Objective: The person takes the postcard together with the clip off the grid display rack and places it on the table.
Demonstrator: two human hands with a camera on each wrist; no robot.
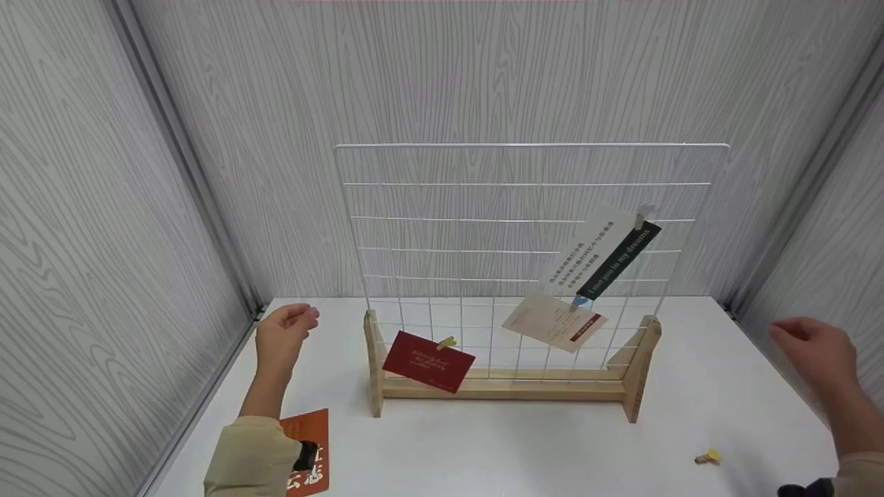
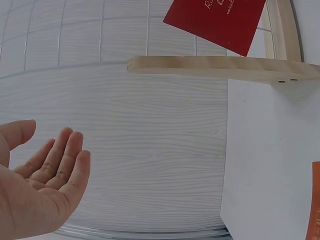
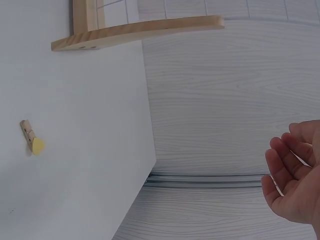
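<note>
The wood-grain wall panels [image 1: 442, 76] stand behind and on both sides of the white bench [image 1: 525, 455]. Upright on the bench is a rack with a white wire grid [image 1: 532, 145] set in a pale wooden stand [image 1: 497, 392].

The left hand [image 1: 282, 333] is raised at the left, beside the rack and apart from it; its fingers are loosely bent and grip nothing. The right hand [image 1: 822, 351] is raised at the far right, well apart from the rack, in similar condition: fingers relaxed, nothing gripped.

The long black-and-white card [image 1: 608, 266] hangs tilted on the right half of the grid. The red card [image 1: 428, 362] hangs tilted at the lower left of the grid, in front of the stand. The cream card [image 1: 552, 321] hangs tilted just below the long card. The orange card [image 1: 314, 431] lies on the bench at the near left, partly hidden by the left forearm.

A pale clip [image 1: 642, 217] is at the long card's upper end, a blue clip [image 1: 579, 301] at the cream card's top edge, and a yellow clip [image 1: 447, 342] at the red card's top edge. A loose yellow-topped clip [image 1: 708, 457] lies on the bench at the near right.
</note>
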